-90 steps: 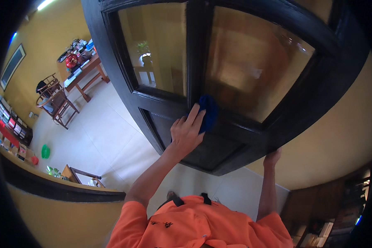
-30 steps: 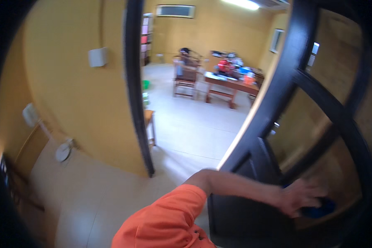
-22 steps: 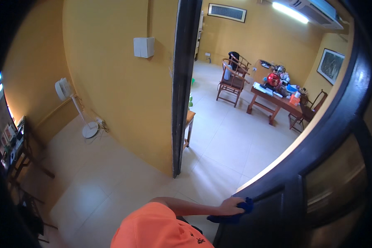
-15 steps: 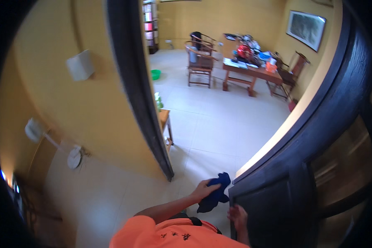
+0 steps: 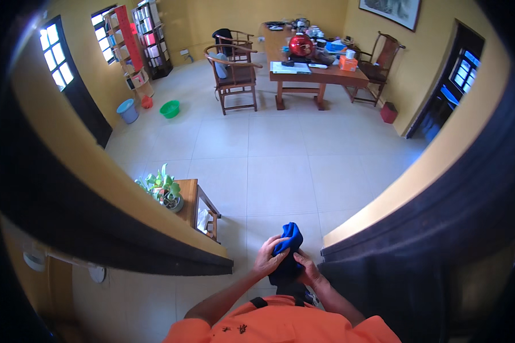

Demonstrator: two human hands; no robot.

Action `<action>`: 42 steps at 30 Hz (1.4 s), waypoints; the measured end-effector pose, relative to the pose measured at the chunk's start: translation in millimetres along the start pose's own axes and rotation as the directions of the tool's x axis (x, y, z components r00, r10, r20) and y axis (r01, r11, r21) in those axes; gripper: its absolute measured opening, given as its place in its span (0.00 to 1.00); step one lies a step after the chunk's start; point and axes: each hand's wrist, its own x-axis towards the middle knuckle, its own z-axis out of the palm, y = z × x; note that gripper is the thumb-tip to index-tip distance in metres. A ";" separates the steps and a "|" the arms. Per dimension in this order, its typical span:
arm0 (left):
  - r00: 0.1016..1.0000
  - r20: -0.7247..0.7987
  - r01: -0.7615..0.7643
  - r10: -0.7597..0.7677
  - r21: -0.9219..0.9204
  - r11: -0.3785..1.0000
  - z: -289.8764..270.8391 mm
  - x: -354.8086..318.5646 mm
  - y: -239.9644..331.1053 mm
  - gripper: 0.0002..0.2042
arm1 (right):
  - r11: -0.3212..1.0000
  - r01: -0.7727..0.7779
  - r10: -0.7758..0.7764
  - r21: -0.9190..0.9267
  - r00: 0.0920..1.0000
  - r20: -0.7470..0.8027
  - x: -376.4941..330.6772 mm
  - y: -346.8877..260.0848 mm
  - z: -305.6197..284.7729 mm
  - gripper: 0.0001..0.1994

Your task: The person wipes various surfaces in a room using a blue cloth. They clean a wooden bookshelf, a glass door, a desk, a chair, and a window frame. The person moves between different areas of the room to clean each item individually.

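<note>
A bunched dark-blue cloth [image 5: 290, 237] hangs in front of my body, held between both hands. My left hand [image 5: 269, 258] is closed round its left side, fingers laid over the upper folds. My right hand [image 5: 307, 270] grips the lower right side, thumb against the fabric; its other fingers are partly hidden behind the cloth. The lower part of the cloth looks nearly black and droops toward my waist.
I stand in a doorway; a dark door [image 5: 383, 286] is close on my right. Beyond the left jamb, a potted plant [image 5: 165, 188] sits on a small wooden table [image 5: 189, 197]. Farther in are a desk [image 5: 320, 75], wooden chairs [image 5: 234, 80], a green basin [image 5: 170, 109] and a bucket [image 5: 127, 111].
The view has swung to face the doorway squarely. My right hand, apart from the cloth and near the door before, has come over and taken hold of it with my left.
</note>
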 end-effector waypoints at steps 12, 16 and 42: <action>0.826 0.260 0.554 -0.499 -0.534 0.639 35.4 287.3 5.5 0.22 | 0.932 0.200 -0.156 0.303 0.974 -0.161 147.6 -243.0 -63.2 0.27; 0.693 0.412 0.704 -0.591 -0.560 0.436 71.9 360.5 -21.7 0.25 | 0.863 0.257 -0.093 0.435 0.927 -0.364 177.3 -278.6 -112.9 0.22; 0.091 0.881 0.522 -0.463 0.354 0.776 452.9 764.4 -63.1 0.20 | 0.881 0.285 -0.403 -0.378 0.032 -0.915 275.6 -550.2 -375.3 0.16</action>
